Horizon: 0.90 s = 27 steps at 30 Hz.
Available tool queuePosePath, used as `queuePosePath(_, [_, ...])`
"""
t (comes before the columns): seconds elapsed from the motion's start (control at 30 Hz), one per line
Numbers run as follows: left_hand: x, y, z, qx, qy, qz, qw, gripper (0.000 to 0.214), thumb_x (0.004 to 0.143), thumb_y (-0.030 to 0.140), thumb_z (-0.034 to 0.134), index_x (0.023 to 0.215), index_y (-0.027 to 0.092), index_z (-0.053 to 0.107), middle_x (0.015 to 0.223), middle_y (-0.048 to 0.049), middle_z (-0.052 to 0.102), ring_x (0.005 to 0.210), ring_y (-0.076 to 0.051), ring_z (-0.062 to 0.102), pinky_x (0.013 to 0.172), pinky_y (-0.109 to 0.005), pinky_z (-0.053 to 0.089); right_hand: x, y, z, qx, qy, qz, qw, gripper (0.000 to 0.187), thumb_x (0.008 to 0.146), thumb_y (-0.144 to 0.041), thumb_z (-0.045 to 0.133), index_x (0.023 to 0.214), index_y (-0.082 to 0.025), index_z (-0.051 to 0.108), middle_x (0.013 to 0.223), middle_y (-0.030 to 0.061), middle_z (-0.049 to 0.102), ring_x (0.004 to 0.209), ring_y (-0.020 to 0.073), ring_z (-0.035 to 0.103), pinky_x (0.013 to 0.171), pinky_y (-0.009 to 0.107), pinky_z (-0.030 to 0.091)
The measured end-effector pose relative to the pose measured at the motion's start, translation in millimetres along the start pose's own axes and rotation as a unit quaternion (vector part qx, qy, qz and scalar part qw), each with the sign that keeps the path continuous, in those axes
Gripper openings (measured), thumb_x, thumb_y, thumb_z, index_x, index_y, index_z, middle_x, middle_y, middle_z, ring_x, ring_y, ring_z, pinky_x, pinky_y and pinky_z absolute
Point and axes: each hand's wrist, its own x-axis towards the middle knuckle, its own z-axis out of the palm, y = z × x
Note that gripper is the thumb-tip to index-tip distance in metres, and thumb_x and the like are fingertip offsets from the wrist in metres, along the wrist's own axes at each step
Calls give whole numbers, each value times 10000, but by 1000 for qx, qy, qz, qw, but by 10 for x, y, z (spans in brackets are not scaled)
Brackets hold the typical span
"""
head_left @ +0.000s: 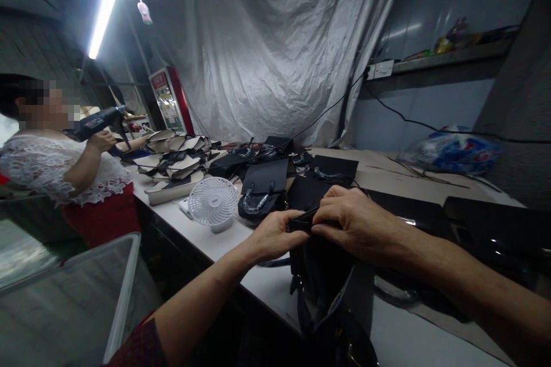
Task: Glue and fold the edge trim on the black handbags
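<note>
A black bag (331,287) stands at the near edge of the white table (224,246), its mouth toward me. My left hand (273,235) pinches the top rim of the bag from the left, fingers closed on it. My right hand (353,221) grips the same rim from the right, fingers curled over the edge, touching the left hand's fingertips. More black bags (264,183) with wrapped handles lie flat on the table just behind my hands.
A small white fan (213,202) stands left of my hands. A pile of cut beige and black pieces (176,160) lies farther back. A person at the left holds a dark heat gun (97,121). A blue plastic bag (451,152) rests at the right. A glass pane (64,292) sits lower left.
</note>
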Motion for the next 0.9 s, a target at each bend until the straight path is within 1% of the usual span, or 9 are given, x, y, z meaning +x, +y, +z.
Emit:
queuePosePath(0.1, [6,0,14,-6,3,22,1000,258,829,215,636,1067,152,710,885,12,644,787,-123,548,720,-214,418,53,-30,29,-29,2,6,1000,230,923,-208,657,699,-214,708,751,-12,675,845,173,543,729,324,359])
queuePosePath(0.17, [11,2,24,-20,-2,30,999,301,870,265,644,1145,166,716,986,-8,687,888,-149,594,801,-226,444,78,-51,38,-48,5,14,999,245,915,-185,647,674,-196,691,729,0,672,814,172,539,720,323,353])
queuePosePath(0.23, [17,5,35,-33,-2,30,999,335,896,301,645,1198,171,711,1047,-22,709,960,-169,616,866,-238,451,93,-77,38,-66,7,25,997,256,912,-170,631,661,-185,680,729,11,675,801,173,538,718,322,353])
queuePosePath(0.33, [21,16,50,-33,0,23,999,347,918,303,634,1232,173,704,1115,-37,719,1016,-185,628,912,-251,454,104,-123,29,-91,9,49,995,268,908,-160,604,648,-178,667,731,25,683,800,181,545,704,322,349])
queuePosePath(0.4, [20,29,57,-27,1,19,999,341,931,301,622,1237,175,705,1132,-40,721,1026,-187,631,916,-255,457,107,-155,25,-105,12,63,992,273,910,-163,582,650,-179,667,743,33,691,815,189,556,694,328,342])
queuePosePath(0.5, [13,48,66,-21,2,12,1000,338,939,304,615,1237,175,706,1102,-37,730,1007,-185,637,904,-259,465,111,-194,27,-126,16,74,989,269,913,-172,554,675,-184,679,781,48,707,850,211,565,686,351,324])
queuePosePath(0.73, [14,44,89,-39,25,-15,999,357,929,381,626,1210,183,721,1022,-27,738,956,-180,636,852,-254,464,133,-221,40,-156,9,82,984,272,919,-187,522,696,-184,677,812,74,712,889,243,556,681,384,295])
queuePosePath(0.83, [25,52,60,-27,26,-11,999,361,924,419,621,1162,175,742,980,-22,729,912,-169,616,828,-247,444,137,-231,40,-162,6,87,983,266,920,-185,513,712,-184,678,822,77,712,889,251,556,678,389,293])
queuePosePath(0.9, [35,58,32,-8,28,-3,1000,374,925,458,607,1093,161,761,924,-17,708,854,-153,585,769,-234,418,141,-245,42,-163,5,89,983,261,921,-184,512,722,-184,681,825,80,712,895,255,559,677,388,292])
